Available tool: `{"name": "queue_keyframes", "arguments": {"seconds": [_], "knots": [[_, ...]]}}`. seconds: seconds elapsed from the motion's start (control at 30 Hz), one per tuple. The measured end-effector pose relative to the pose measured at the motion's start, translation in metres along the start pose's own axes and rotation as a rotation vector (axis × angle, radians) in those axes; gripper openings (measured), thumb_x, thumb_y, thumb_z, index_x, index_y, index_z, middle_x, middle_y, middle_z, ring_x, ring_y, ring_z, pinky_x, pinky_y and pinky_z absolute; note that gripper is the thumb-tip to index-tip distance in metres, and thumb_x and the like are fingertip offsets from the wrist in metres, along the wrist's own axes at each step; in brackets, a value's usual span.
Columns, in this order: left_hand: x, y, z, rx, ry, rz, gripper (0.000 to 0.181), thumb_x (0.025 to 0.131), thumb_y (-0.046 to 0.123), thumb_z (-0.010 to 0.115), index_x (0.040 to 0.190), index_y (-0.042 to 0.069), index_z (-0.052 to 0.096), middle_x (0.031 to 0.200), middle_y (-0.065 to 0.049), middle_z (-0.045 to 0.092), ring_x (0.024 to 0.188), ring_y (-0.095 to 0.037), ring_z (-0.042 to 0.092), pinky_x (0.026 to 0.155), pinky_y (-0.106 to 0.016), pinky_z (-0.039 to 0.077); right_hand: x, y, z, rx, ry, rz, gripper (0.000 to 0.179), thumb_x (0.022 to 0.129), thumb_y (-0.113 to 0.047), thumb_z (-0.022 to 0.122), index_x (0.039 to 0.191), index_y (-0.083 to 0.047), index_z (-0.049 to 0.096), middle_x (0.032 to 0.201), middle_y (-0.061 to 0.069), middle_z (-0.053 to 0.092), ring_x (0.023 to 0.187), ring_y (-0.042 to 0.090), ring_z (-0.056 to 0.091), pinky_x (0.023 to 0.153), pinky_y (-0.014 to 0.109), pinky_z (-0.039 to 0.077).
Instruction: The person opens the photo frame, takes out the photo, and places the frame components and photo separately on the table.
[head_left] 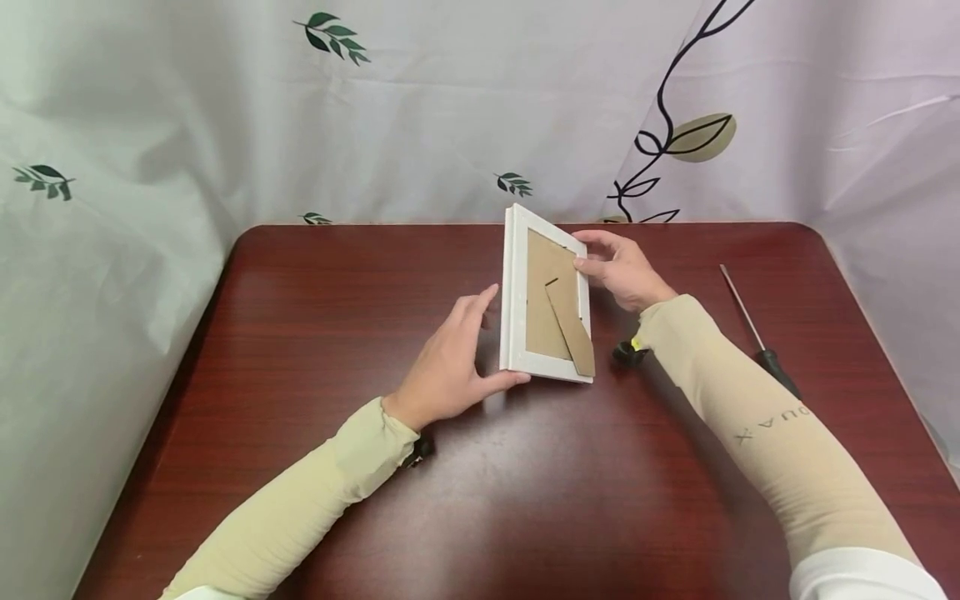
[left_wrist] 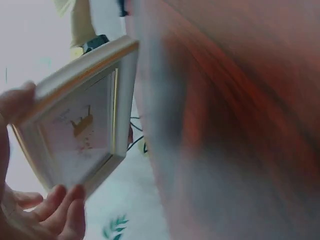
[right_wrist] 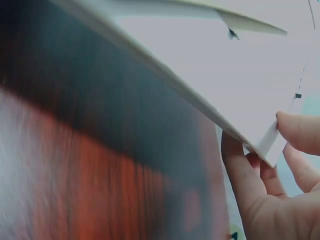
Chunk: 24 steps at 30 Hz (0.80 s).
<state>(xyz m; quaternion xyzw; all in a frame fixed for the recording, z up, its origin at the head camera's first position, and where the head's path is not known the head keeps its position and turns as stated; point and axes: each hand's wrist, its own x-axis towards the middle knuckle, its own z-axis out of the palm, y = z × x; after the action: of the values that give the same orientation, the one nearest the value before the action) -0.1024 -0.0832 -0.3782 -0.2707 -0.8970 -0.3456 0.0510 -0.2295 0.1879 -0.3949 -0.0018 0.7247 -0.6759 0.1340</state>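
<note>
A white picture frame (head_left: 512,300) is held up above the table, its back facing the head camera. That back has a brown board (head_left: 542,321) with a cardboard stand leg (head_left: 567,327) slanting out from it. My right hand (head_left: 628,273) pinches the upper right edge, thumb on the back and fingers behind. My left hand (head_left: 444,367) holds the left lower side, its thumb under the bottom corner and fingers by the side edge. In the left wrist view, the front shows a picture (left_wrist: 82,127) with a small tan figure, inside a thin gold-coloured border.
A screwdriver (head_left: 767,358) with a black handle lies on the dark red table (head_left: 322,317), right of the right forearm. Behind the table hangs a pale curtain (head_left: 420,125) with leaf prints. Each wrist wears a small black device.
</note>
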Motion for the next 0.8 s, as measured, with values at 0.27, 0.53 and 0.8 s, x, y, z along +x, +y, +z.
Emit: {"name": "queue_keyframes", "arguments": {"seconds": [0.27,0.53,0.8], "knots": [[0.004,0.000,-0.002,-0.381,-0.105,-0.110,0.095,0.079,0.035,0.086,0.156,0.016,0.033,0.128,0.001,0.053,0.106,-0.017,0.059,0.096,-0.042,0.051,-0.002,0.001,0.006,0.365,-0.115,0.057,0.033,0.095,0.013,0.056,0.114,-0.012,0.066,0.106,0.004,0.064,0.086,0.013,0.066,0.075,0.028,0.058],[0.009,-0.008,-0.002,-0.540,-0.243,0.032,0.106,0.071,0.018,0.094,0.157,0.017,0.032,0.153,0.004,0.042,0.137,-0.013,0.044,0.115,-0.035,0.035,-0.003,0.002,0.009,0.465,-0.188,0.080,0.036,0.097,0.014,0.051,0.128,-0.002,0.055,0.103,0.005,0.070,0.087,0.015,0.069,0.077,0.030,0.059],[0.016,-0.026,0.009,-0.763,-0.326,0.016,0.078,0.082,-0.008,0.066,0.152,-0.006,0.031,0.145,-0.021,0.051,0.134,-0.024,0.048,0.116,-0.038,0.034,-0.001,0.002,0.014,0.548,-0.228,0.046,0.034,0.098,0.015,0.045,0.123,-0.004,0.058,0.105,0.008,0.071,0.091,0.018,0.070,0.080,0.032,0.059]]}}
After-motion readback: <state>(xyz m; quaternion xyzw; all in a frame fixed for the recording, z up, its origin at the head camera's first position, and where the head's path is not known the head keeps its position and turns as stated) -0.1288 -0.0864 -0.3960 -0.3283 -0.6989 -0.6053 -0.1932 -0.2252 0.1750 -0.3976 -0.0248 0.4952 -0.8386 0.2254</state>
